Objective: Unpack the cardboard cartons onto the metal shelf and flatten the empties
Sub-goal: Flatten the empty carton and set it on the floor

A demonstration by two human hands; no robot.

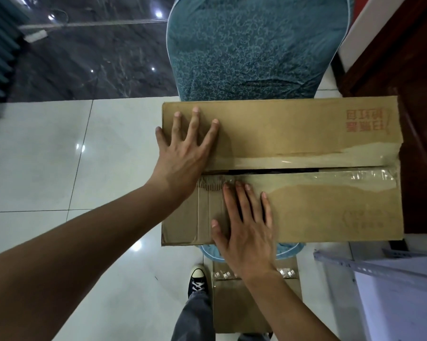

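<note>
I see a plain tan-brown carton [306, 134] with red printed characters [366, 120] and a glossy clear tape strip [306, 159] along its seam. The chair cover [251, 50] is teal with a paler swirl pattern and light piping. The floor tiles [42, 156] are pale grey-white, the marble floor [96, 65] dark with faint veins. The sneaker [198, 281] is navy with white toe and laces, the trouser leg [195, 318] grey, the metal shelf [392, 271] pale grey.

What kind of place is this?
Likely an indoor room in a home or small shop, used for stocking. Cues: glossy tiled floor, a fabric-covered chair carrying the taped carton, and a perforated metal shelf rail at lower right.
</note>
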